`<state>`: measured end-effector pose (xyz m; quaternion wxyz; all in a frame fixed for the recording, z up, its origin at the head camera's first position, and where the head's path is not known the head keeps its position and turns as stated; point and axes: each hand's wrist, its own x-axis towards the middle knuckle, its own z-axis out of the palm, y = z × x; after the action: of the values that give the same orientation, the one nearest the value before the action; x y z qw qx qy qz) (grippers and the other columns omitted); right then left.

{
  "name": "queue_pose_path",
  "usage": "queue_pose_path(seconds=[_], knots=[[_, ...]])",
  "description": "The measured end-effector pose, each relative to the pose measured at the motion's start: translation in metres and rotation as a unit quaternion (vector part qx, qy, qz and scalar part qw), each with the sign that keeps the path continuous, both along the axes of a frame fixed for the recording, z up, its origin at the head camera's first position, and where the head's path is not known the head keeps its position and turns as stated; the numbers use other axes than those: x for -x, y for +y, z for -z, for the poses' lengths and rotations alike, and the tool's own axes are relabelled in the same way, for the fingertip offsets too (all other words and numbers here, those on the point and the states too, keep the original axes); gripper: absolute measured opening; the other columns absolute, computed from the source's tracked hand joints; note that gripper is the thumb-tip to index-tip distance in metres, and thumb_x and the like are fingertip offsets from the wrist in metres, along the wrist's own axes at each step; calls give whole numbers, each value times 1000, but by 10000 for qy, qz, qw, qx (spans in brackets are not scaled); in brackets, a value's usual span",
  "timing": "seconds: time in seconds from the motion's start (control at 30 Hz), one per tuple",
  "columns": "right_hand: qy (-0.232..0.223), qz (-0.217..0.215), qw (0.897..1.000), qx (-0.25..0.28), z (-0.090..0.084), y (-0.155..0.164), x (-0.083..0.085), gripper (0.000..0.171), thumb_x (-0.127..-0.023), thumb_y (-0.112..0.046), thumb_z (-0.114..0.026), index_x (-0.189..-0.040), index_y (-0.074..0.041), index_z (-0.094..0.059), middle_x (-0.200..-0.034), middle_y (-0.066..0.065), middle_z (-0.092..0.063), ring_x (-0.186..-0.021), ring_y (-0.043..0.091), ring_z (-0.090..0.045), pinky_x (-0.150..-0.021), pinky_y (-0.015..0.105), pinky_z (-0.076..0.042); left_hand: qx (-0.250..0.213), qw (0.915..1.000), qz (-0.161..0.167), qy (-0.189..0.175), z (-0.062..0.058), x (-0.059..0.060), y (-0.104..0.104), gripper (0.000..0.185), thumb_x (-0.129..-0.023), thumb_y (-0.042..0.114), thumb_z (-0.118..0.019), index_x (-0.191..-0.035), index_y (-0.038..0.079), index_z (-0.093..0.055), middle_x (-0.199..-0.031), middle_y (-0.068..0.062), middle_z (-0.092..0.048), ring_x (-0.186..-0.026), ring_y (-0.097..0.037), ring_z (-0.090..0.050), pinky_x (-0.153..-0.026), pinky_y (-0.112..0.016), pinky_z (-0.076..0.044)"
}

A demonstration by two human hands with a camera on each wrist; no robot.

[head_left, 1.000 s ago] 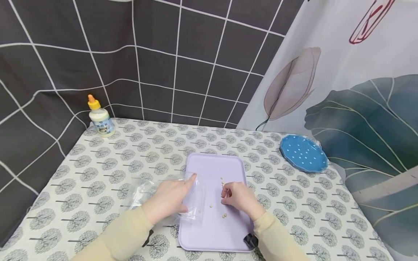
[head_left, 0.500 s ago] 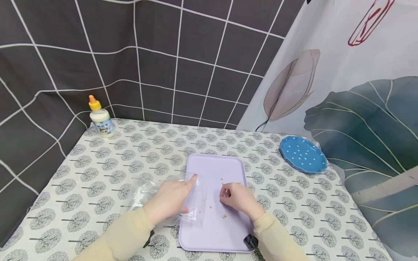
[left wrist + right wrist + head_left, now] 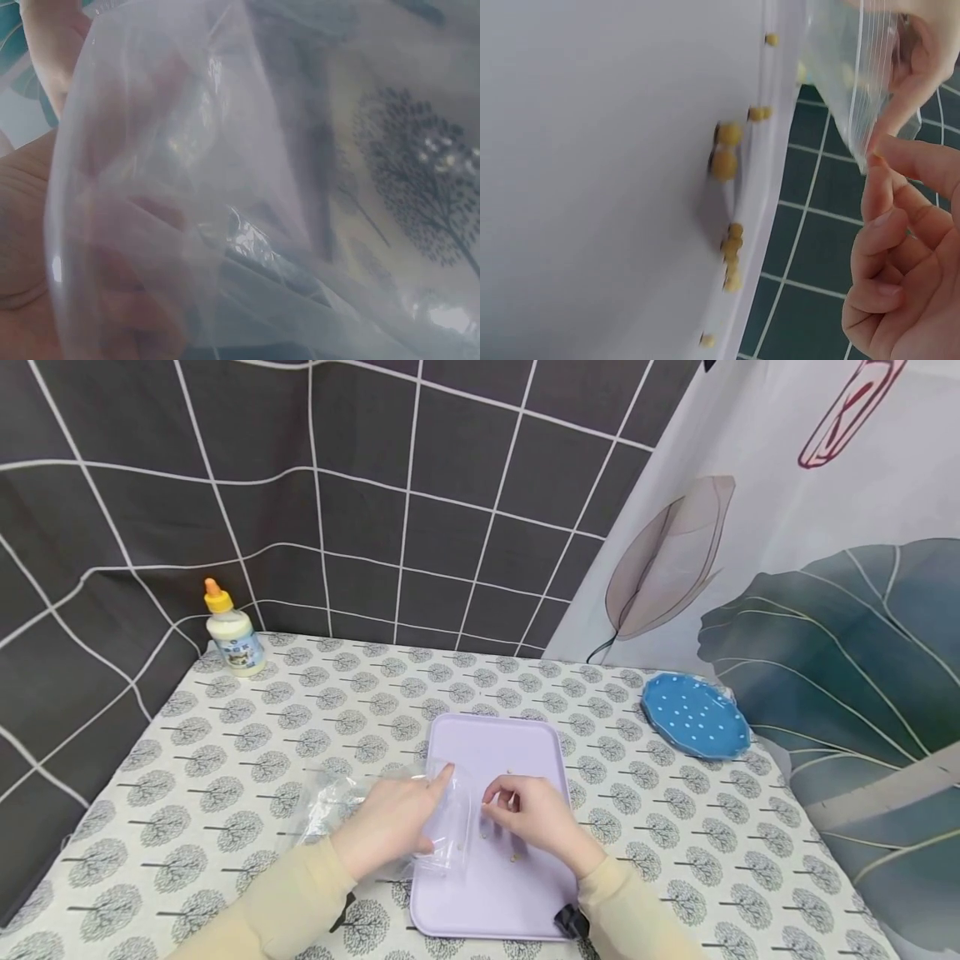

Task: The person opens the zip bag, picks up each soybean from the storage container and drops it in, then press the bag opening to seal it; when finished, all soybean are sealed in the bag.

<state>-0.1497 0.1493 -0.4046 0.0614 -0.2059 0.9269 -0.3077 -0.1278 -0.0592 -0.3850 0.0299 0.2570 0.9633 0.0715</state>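
My left hand (image 3: 393, 818) holds a clear zip bag (image 3: 318, 806) over the tray's left side, index finger and thumb spread apart at its mouth. Through the plastic, the left wrist view shows blurred fingers. My right hand (image 3: 536, 814) is above the middle of the lilac tray (image 3: 480, 906), thumb and index finger pinching a small yellow soybean (image 3: 876, 154). In the right wrist view those fingertips are right at the bag's edge. Several loose soybeans (image 3: 724, 163) lie on the tray, most of them along one rim in that view.
At the back left of the patterned cloth (image 3: 330, 697) stands a glue bottle (image 3: 236, 639) with a yellow and orange cap. A blue dotted plate (image 3: 696, 716) lies at the back right. Dark checked fabric (image 3: 360, 510) hangs behind the table.
My right hand has moved left across the tray toward the bag, fingertips still together. The left hand and the bag have stayed nearly in place.
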Motion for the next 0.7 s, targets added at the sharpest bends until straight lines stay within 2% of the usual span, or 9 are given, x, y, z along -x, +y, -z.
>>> queue_pose_path(seconds=[0.27, 0.7], knots=[[213, -302, 9993, 79, 0, -14, -1, 5, -76, -27, -66, -79, -25, -62, -60, -16, -51, -49, 0, -42, -45, 16, -39, 13, 10000, 41, 44, -1, 0, 0, 102, -53, 41, -76, -135, 4, -30, -95, -5, -66, -81, -17, -62, -78, -34, -50], [-2, -179, 9998, 68, 1, -5, 2, 7, -76, -25, -66, -81, -23, -62, -61, -14, -53, -50, 2, -44, -44, 17, -41, 120, 9999, 30, 57, 2, 1, 1, 102, -52, 43, -76, -135, 5, -31, -91, -3, -67, -80, -16, -62, -74, -33, -51]])
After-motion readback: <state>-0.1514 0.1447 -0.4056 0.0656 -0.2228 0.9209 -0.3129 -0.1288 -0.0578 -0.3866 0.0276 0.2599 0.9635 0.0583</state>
